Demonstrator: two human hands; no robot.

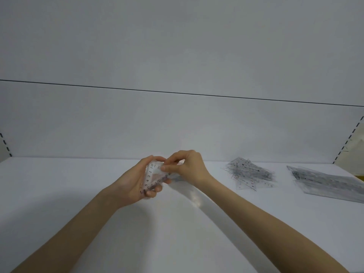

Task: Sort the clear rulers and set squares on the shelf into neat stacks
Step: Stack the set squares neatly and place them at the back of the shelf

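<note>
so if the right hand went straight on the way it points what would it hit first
The clear set squares gripped by the left hand: the right hand points left at them and seems to be touching them now.

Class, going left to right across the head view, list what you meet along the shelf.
Left hand → clear set squares held by both hands → right hand → jumbled heap of set squares → flat pile of rulers at the right edge.
</note>
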